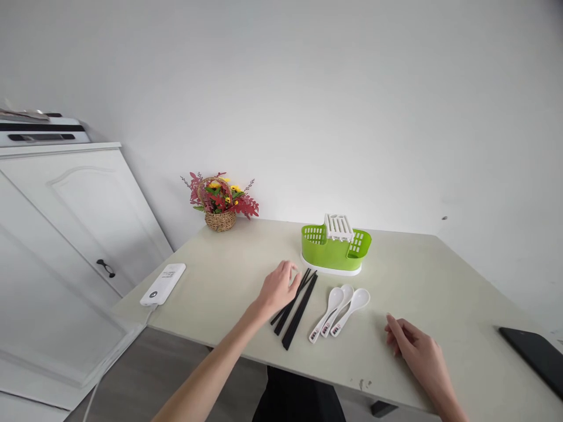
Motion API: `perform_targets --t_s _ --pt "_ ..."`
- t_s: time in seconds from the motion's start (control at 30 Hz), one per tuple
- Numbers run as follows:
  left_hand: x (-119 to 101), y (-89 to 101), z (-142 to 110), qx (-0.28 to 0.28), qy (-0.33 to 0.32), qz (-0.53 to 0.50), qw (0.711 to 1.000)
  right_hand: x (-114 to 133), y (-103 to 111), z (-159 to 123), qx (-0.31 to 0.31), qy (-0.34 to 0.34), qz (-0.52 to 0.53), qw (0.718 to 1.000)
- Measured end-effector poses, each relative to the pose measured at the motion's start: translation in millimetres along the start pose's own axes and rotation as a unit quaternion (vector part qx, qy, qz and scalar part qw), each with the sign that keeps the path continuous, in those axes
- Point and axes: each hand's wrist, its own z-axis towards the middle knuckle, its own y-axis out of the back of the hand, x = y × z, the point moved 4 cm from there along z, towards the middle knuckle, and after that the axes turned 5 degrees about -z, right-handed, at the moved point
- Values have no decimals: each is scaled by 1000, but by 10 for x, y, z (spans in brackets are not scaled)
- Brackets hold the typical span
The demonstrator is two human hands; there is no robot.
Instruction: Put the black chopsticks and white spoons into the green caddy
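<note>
My left hand [278, 287] hovers at the upper left of the black chopsticks [301, 313], its fingers bent, with a gap between thumb and forefinger. I see nothing in it. The chopsticks lie slanted on the table in a loose bundle. Just right of them lie three white spoons [347, 312], bowls toward the wall and barcode stickers on their handles. My right hand [416, 351] rests on the table right of the spoons, fingers curled in, with nothing seen in it. Behind the chopsticks and spoons stands a green cutlery holder [328, 253] with a white slotted centre and white base.
A wicker basket [220, 221] of artificial flowers stands at the back left. A white power bank [163, 283] with a cable lies at the left edge. On the right lies a black phone [534, 354]. A white cabinet [83, 205] stands left of the table.
</note>
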Motion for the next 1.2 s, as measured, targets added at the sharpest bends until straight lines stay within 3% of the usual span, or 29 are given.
perform_targets --t_s 0.07,0.17,0.3,1.2 --pt "138 -60 -309 35 28 -2 999 -2 -1 6 0 0 -2 1000" --pt "265 -77 -670 39 69 -10 997 -6 2 16 2 -2 -4 1000" --pt "281 -41 -901 24 75 -17 997 -23 1 20 3 -14 -12 1000" --pt "364 -104 -1032 0 69 -18 997 -41 4 19 -10 -4 -10 1000"
